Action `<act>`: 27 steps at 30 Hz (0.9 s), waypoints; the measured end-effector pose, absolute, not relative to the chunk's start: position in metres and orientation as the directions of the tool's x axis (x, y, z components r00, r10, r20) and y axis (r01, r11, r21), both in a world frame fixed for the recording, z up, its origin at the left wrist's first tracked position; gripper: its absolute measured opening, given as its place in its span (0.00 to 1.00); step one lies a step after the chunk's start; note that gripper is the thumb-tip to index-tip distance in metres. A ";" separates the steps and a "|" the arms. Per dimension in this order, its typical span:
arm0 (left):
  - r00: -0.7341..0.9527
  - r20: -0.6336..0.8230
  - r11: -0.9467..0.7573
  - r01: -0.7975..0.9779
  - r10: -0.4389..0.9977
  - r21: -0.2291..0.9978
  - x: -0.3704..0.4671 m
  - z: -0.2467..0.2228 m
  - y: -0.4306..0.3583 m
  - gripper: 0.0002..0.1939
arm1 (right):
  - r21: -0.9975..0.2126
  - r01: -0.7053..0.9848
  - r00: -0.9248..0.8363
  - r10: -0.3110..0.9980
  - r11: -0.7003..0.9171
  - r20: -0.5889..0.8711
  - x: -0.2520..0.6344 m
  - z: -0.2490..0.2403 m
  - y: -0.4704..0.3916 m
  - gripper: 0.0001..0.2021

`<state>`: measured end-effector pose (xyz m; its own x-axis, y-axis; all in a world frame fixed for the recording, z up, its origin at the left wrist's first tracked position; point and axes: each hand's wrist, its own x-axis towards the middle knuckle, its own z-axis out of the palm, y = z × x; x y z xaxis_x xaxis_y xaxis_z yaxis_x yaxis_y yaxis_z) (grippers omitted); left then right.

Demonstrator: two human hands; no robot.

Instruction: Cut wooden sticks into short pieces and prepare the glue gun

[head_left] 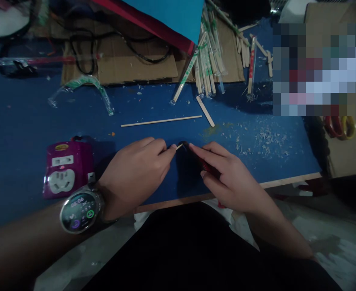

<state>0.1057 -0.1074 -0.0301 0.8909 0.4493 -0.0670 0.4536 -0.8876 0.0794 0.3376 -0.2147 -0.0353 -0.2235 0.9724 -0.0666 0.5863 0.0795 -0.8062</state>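
Observation:
My left hand [138, 165], with a watch [81, 211] at its wrist, is closed in a pinch on a thin wooden stick [179, 146]. Only the stick's short tip shows past the fingers. My right hand [226, 171] is wrapped around what look like red-handled pliers [210, 166]. Their dark head meets or nearly meets the stick's tip; whether the jaws grip it I cannot tell. Just beyond both hands lie a long thin wooden stick [161, 121] and a flat craft stick [205, 111] on the blue table [153, 99].
A purple power socket [68, 167] stands left of my left hand. Wrapped chopsticks [206, 72] lie on cardboard [135, 68] at the back, below a blue sheet [172, 16]. Pale shavings [269, 137] and scissors [340, 127] are at the right. The table's front edge runs near my body.

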 end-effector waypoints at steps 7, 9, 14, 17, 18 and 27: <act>0.895 -0.023 -0.892 0.445 0.444 0.080 0.105 -0.031 -0.108 0.21 | -0.801 0.595 -0.217 0.973 0.069 -0.078 0.338 -0.035 -0.216 0.35; 0.893 -0.017 -0.890 0.449 0.449 0.080 0.104 -0.031 -0.108 0.21 | -0.787 0.612 -0.220 0.972 0.072 -0.082 0.337 -0.035 -0.216 0.35; 0.898 -0.026 -0.894 0.441 0.440 0.076 0.104 -0.032 -0.107 0.21 | -0.708 0.702 -0.221 0.968 0.071 -0.121 0.331 -0.033 -0.217 0.34; 0.892 -0.049 -0.890 0.451 0.448 0.069 0.104 -0.032 -0.107 0.21 | -0.634 0.770 -0.222 0.964 0.079 -0.149 0.326 -0.031 -0.218 0.34; 0.893 -0.052 -0.891 0.450 0.447 0.067 0.104 -0.033 -0.107 0.21 | -0.616 0.783 -0.228 0.962 0.090 -0.148 0.324 -0.031 -0.218 0.34; 0.899 0.008 -0.899 0.437 0.437 0.035 0.102 -0.033 -0.109 0.18 | -0.664 0.744 -0.202 0.971 0.068 -0.128 0.326 -0.035 -0.217 0.34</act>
<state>0.1023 -0.1094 -0.0333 0.8994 0.4371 0.0083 0.4366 -0.8990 0.0353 0.3258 -0.2168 -0.0345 -0.2025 0.9709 -0.1277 0.7442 0.0678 -0.6645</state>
